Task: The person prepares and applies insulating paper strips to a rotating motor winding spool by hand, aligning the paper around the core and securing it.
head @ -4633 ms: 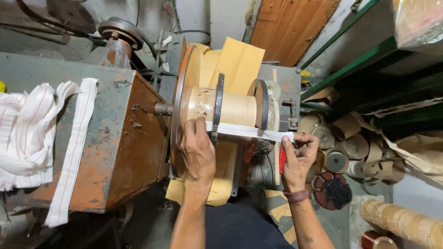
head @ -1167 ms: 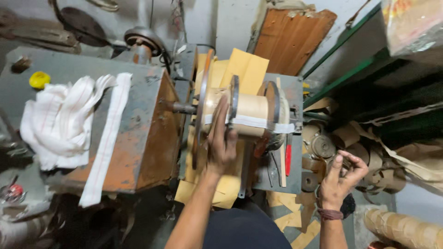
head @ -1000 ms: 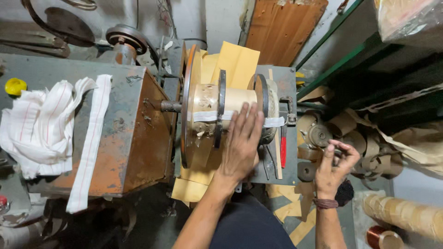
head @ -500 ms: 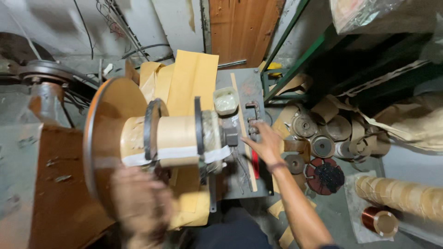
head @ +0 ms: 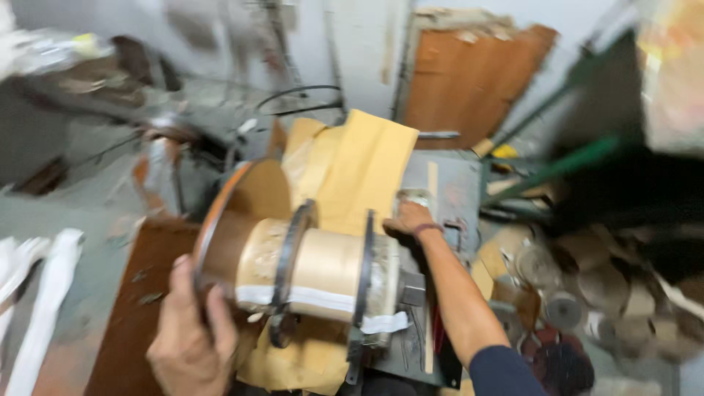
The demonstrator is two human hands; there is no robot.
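the spool [head: 323, 271] sits sideways on the machine's shaft. the left hand [head: 192, 337] cups the big round plate [head: 242, 213], fingers curled on its rim; the right hand [head: 409, 218] rests on the far end, grip too blurred to tell. steady the plate so the white tape [head: 315, 299] stays flat.

Pale wall [head: 367, 44]; brown board [head: 469, 81] (leaning); green shelving [head: 579, 158].

The spool [head: 323, 268] sits mid-frame on the machine [head: 447, 191], a disc [head: 242, 213] at its left end. Paper sheets [head: 359, 169] stand behind it. The left hand [head: 192, 334] is at the disc's near edge; the right hand [head: 409, 218] rests on the machine, right of the spool. Cloth strips [head: 37, 293] lie far left, rolls [head: 572, 286] far right.
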